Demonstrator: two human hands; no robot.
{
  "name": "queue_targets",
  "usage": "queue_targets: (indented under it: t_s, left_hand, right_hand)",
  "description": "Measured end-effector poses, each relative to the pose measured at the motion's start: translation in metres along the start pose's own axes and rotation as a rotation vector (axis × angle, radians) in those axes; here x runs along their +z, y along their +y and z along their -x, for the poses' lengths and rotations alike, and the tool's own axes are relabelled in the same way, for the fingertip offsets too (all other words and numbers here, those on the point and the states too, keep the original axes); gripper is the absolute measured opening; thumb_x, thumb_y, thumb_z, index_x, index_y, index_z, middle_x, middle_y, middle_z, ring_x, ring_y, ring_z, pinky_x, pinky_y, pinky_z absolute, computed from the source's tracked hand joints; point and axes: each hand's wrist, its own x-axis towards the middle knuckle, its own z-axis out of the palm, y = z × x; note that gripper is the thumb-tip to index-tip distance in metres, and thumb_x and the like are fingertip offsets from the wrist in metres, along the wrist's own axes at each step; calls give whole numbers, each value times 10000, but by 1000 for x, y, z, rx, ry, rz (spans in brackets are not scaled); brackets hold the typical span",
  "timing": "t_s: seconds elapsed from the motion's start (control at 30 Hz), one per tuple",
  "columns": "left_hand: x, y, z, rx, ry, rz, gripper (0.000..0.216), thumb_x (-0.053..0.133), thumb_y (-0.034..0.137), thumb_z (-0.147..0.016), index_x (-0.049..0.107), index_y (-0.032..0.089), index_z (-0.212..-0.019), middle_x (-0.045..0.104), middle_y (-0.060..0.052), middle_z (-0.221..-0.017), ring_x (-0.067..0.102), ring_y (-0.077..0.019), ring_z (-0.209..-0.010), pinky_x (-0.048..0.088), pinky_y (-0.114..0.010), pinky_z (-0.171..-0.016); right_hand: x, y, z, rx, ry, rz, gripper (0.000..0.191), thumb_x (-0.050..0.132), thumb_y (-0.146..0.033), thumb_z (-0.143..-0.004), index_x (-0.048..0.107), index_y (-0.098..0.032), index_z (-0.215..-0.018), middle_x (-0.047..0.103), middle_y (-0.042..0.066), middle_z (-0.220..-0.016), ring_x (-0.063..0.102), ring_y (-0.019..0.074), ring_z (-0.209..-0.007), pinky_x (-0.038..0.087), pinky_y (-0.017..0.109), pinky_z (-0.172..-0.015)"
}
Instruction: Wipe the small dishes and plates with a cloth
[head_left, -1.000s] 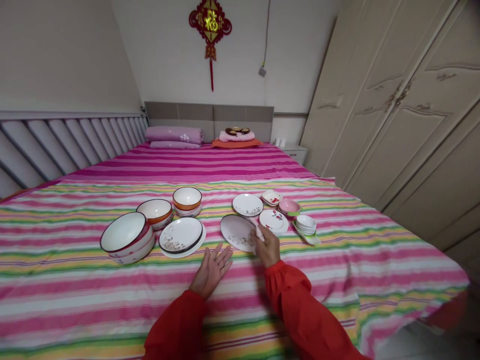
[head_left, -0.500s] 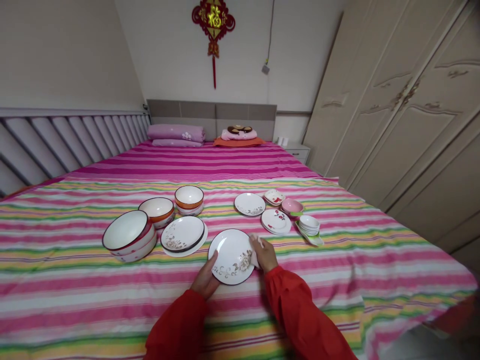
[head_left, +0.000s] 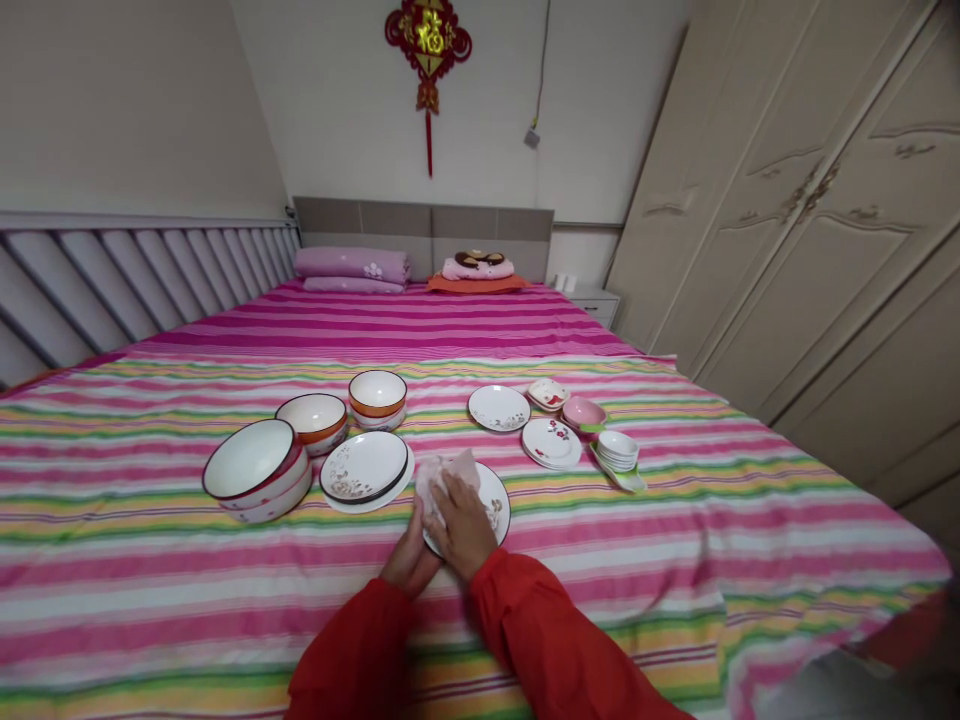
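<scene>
A white plate (head_left: 493,490) with a dark rim and a brown floral print is held above the striped cloth. Its left edge is gripped by my left hand (head_left: 411,558), the fingers partly hidden under it. My right hand (head_left: 463,522) presses a pale pink cloth or tissue (head_left: 448,470) against the plate's left part, covering much of its face. Just left of the hands lies a stack of plates (head_left: 365,467), the top one with the same dark rim and floral print.
Stacked bowls (head_left: 255,465) stand at the left, with more bowls (head_left: 311,415) (head_left: 377,393) behind. Toward the right are a floral plate (head_left: 499,407), small plates (head_left: 551,442), a pink bowl (head_left: 584,412) and small white bowls (head_left: 619,447) on a leaf-shaped dish.
My right hand has moved the cloth or tissue from the plate's right edge across to its left part, beside my left hand. The left hand keeps its hold.
</scene>
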Motion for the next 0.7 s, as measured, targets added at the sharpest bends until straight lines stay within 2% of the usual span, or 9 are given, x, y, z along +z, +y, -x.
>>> queue_targets:
  t_s: [0.1, 0.17, 0.3, 0.4, 0.47, 0.57, 0.7]
  left_hand:
    - [1, 1, 3, 10, 111, -28, 560, 327, 517, -877, 426, 189, -1320, 490, -102, -1342, 319, -202, -1318, 138, -362, -1126]
    - [1, 0, 4, 10, 133, -51, 584, 339, 523, -870, 441, 148, -1306, 517, -135, -1308, 344, -218, -1304, 153, -378, -1124]
    - [5, -2, 4, 2, 43, -51, 611, 312, 537, -868, 438, 134, -1310, 510, -148, -1311, 320, -234, -1315, 123, -420, -1127]
    - [5, -4, 3, -16, -45, -22, 607, 276, 532, -876, 393, 165, -1346, 469, -125, -1344, 264, -227, -1337, 92, -434, -1129]
    - [4, -4, 2, -25, -67, -15, 607, 265, 527, -879, 359, 175, -1365, 461, -119, -1345, 244, -219, -1342, 84, -437, -1128]
    - [1, -4, 0, 6, -22, -22, 598, 280, 517, -880, 331, 190, -1378, 478, -112, -1331, 257, -208, -1337, 83, -433, -1128]
    - [-3, -4, -2, 31, 12, -21, 559, 299, 498, -885, 304, 251, -1386, 481, -81, -1340, 290, -200, -1327, 92, -433, -1128]
  right_hand:
    - [-3, -7, 4, -95, -85, -41, 483, 506, -286, -847, 443, -210, -1320, 385, 98, -1411, 349, 270, -1292, 310, 485, -1044]
    - [-11, -4, 14, -141, -105, -75, 464, 502, -260, -844, 467, -207, -1304, 427, 87, -1384, 381, 254, -1275, 326, 462, -1046]
    - [-26, 18, 47, -165, -41, -78, 398, 465, -198, -838, 550, -187, -1227, 494, 83, -1329, 412, 242, -1256, 370, 424, -1037]
    - [-30, 39, 63, -95, 69, 8, 409, 435, -158, -841, 540, -118, -1234, 472, 152, -1333, 406, 268, -1257, 378, 440, -1034]
    - [-29, 49, 59, -55, 107, 48, 416, 421, -142, -845, 528, -95, -1243, 473, 176, -1323, 401, 276, -1259, 373, 454, -1037]
    - [-25, 54, 34, -5, 108, 64, 439, 415, -125, -836, 506, -96, -1265, 461, 170, -1335, 376, 274, -1275, 360, 459, -1046]
    - [-14, 42, -3, 55, 46, 28, 447, 464, -184, -835, 499, -64, -1265, 418, 197, -1363, 347, 307, -1288, 328, 496, -1049]
